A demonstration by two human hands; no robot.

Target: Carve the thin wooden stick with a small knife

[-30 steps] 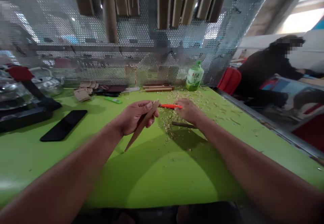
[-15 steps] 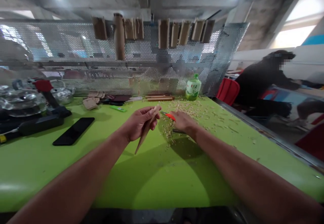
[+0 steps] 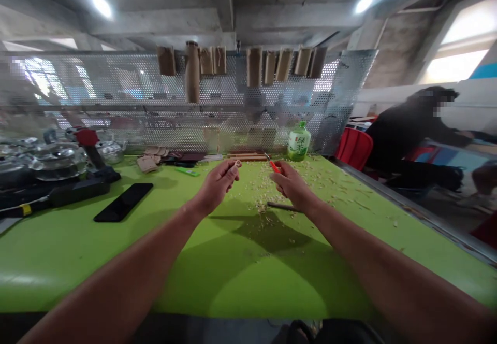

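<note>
My left hand [image 3: 220, 182] is closed around a pale wooden piece [image 3: 237, 163]; only its end shows past the thumb and fingers, the rest hidden in the hand. In my right hand [image 3: 289, 181] is a small knife with an orange handle [image 3: 274, 167], its thin blade pointing up and away to the left. Both hands are raised above the green table [image 3: 233, 282], a short gap between them. Wood shavings [image 3: 267, 186] lie scattered under and around the right hand. A dark narrow bar [image 3: 281, 206] rests on the table just below that hand's wrist.
A black phone [image 3: 124, 202] lies at left, near a red-headed power tool [image 3: 87, 137] and glass kettles [image 3: 58, 161]. Wooden strips [image 3: 248, 157] and a green tea bottle [image 3: 298, 142] stand by the perforated metal screen [image 3: 229, 118]. A person in black [image 3: 407, 126] sits at right.
The right hand has lifted off the table with the knife in its grip. The left hand has turned, so the wooden piece's long lower part no longer shows. My view has tipped up slightly.
</note>
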